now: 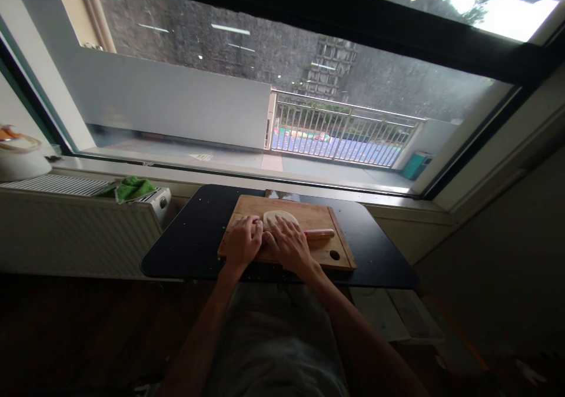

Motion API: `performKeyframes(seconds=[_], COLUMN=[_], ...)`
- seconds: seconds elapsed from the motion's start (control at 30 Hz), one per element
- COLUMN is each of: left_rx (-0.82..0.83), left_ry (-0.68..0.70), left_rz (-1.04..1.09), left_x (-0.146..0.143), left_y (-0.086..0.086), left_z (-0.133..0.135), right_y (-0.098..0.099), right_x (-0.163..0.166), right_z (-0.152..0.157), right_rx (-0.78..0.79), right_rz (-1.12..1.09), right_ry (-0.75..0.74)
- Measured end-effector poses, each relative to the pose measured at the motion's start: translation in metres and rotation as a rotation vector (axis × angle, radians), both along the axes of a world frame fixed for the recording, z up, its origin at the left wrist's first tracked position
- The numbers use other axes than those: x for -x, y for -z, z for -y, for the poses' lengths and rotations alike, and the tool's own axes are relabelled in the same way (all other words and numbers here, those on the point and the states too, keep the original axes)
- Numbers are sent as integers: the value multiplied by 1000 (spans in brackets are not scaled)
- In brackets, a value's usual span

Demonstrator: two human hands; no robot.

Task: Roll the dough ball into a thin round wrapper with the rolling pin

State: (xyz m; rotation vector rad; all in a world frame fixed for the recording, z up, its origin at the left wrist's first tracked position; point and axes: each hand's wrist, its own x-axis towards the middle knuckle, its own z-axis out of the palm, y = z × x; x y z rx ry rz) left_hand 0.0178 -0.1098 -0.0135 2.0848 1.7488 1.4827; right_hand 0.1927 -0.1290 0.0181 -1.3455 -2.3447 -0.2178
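A flat round of pale dough [281, 215] lies on a wooden cutting board [344, 252]. My left hand [244, 241] is at the dough's left side, its fingers curled and pressed together; what lies under them is hidden. Over the dough's near part lies my right hand [286, 241], palm down with the fingers stretched out and slightly apart. From beneath its right side sticks out the handle of a rolling pin [321, 234], with a reddish band near the hand. The rest of the pin is covered by my hands.
The board rests on a dark table [176, 244] against the window sill [371, 198]. A small flat item [282, 195] sits behind the board. To the left stands a white radiator [79, 226] bearing a green cloth [133, 188]; a pale container [22, 158] is farther left.
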Motion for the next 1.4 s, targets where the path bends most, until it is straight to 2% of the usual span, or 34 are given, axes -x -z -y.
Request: performKeyframes(seconds=[0.2,0.37,0.57,0.73,0.8,0.97,1.27,1.4], left_rx=[11,15,-20,-21,-25,-29,-1,12], left_ry=[-7,-3,-22,-33,-39,-51,-66,-62], left_rz=[-8,11,44,28,21,-5,-31,34], left_x=[1,1,0,0,0,0,0,1], left_y=[-2,-1,2,3,3,3,6,4], left_z=[1,0,-1,-1,-2,-3,-6,-5], right_y=[1,1,-12,-16,-13,-4,6,13], right_x=[8,12,25,34,33,24,28,36], right_z=[-41,-67,-93,-107,-106,-92,-38,-21], right_rx=[2,-1,87,78,64,46,-17,-34], right_rz=[8,77,34,-30,-3,119,21,42], right_ry=[53,31,177,298,282,90,52,-10])
